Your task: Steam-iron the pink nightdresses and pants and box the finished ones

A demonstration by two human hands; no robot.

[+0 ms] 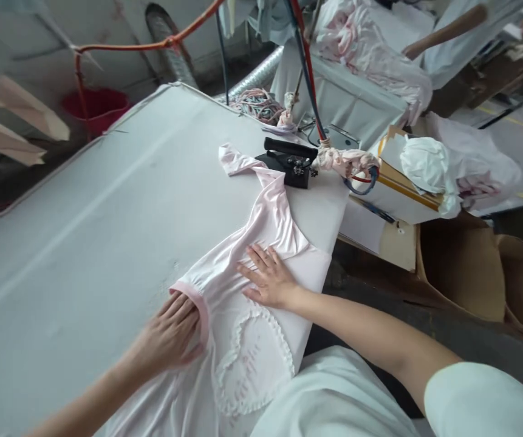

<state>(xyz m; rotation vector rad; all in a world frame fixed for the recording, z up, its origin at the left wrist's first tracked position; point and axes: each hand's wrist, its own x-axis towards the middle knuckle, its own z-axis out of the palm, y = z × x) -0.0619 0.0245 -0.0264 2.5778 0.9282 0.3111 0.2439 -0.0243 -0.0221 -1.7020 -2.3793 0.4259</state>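
Pressing down on the pink garment (261,243) with both hands, palms flat and fingers spread wide, clasped nothing. Had the left hand (170,337) at the garment's left side, fingertips touching the darker pink banded edge (196,303), heel of the hand over the bare grey surface (106,212). Had the right hand (268,279) further in, flat on the cloth's middle, just beyond the ruffled heart patch (247,358), fingers pointing left toward the other hand. Stood close together but apart, with a gathered strip of cloth between them.

Found the garment laid along the near right corner of the surface, its long axis running on a diagonal: near end draped toward the body, far end a narrow twisted strip reaching away and slightly right. Ended close beside the black iron (291,161), which sat well beyond both hands near the surface's far right edge. Judged the right hand the nearer of the two to that far strip and to the iron, the left nearer to the banded edge. Saw cardboard boxes (461,267) on the floor to the right, and a red bucket (97,106) past the surface's far left side.
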